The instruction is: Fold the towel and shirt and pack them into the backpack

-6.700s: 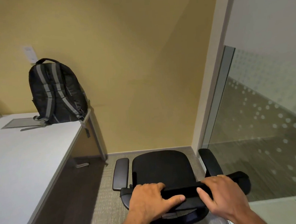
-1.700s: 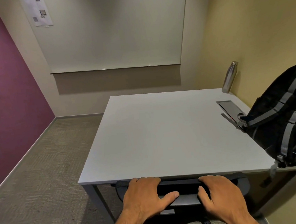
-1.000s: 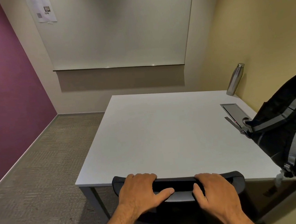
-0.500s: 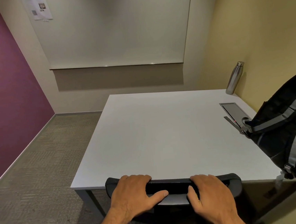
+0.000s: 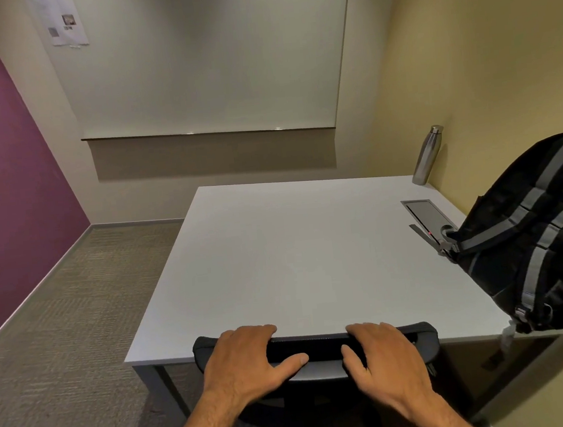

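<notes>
Holding the black chair (image 5: 315,344) top, the left hand (image 5: 246,364) and right hand (image 5: 383,358) both curl round it, by the white table (image 5: 295,263) with the backpack (image 5: 544,239).

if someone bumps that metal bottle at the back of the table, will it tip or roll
The metal bottle is tall and narrow on a small base, so a bump would probably tip it. Being round, it would likely roll across the table. Its smooth shiny surface may be slippery.
</notes>
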Motion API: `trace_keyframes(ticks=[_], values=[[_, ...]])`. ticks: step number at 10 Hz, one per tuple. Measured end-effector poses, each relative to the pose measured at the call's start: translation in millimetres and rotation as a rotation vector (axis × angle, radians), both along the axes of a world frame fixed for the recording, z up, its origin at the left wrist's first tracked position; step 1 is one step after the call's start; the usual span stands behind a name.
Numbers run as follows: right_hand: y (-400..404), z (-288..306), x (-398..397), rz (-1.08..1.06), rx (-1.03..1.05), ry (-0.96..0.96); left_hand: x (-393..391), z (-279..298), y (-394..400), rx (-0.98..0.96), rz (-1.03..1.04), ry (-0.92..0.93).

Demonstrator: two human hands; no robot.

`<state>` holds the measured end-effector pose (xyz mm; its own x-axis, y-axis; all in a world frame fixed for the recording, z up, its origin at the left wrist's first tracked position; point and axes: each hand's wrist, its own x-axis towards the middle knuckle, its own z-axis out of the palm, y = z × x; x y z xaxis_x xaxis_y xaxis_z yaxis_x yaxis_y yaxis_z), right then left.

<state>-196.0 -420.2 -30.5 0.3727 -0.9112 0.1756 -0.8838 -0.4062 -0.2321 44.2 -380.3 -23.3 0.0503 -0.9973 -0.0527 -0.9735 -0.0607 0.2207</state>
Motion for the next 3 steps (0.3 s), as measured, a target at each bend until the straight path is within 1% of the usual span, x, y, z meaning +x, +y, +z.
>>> trace_keyframes(ticks=[1, 2, 3], values=[[2.4, 3.1, -3.2, 0.006, 0.098, -0.097, 0.6, 1.2, 3.7, -0.022, 0.004, 0.044], [11.4, 21.7, -10.8, -0.048, 0.141, -0.342, -1.7, 3.8, 7.3, -0.067, -0.031, 0.038], [17.7, 38.4, -14.8, -0.080, 0.031, -0.580, -5.8, 4.0, 5.8, -0.107, -0.059, -0.014]])
